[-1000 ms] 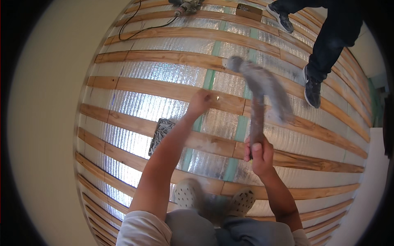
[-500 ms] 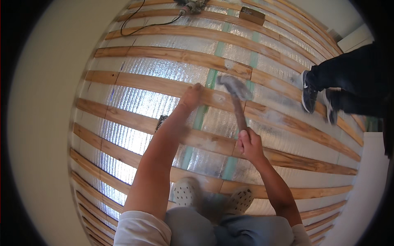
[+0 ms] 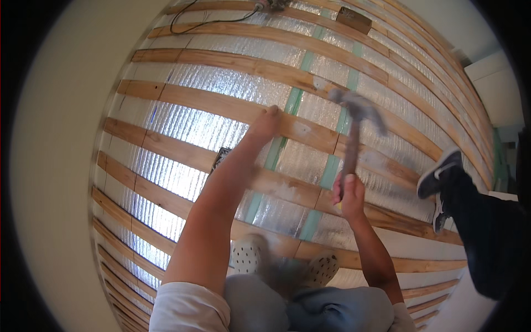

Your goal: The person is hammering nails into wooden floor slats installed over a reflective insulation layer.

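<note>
My right hand [image 3: 350, 197] is closed round the handle of a claw hammer [image 3: 350, 149]. The hammer's blurred metal head is raised over the far battens. Reaching forward, my left hand [image 3: 265, 123] is bunched over a wooden batten [image 3: 204, 103], its fingertips at the far edge. What lies under those fingers is hidden. On the same batten, a pale whitish patch [image 3: 300, 129] shows just right of my left hand. A small dark box [image 3: 220, 157] sits beside my left forearm, partly covered by it.
Rows of battens cross silvery foil sheeting [image 3: 193, 124], with green tape strips [image 3: 273, 154] between. At right a person in dark trousers and dark shoes [image 3: 442, 172] steps across. A brown box [image 3: 354, 20] and a corded power tool [image 3: 268, 5] lie at the far side. My perforated clogs [image 3: 247, 255] stand near.
The hammer has swung up and to the right with my right hand. My left hand stays at the same batten. The other person's legs have come nearer along the right side.
</note>
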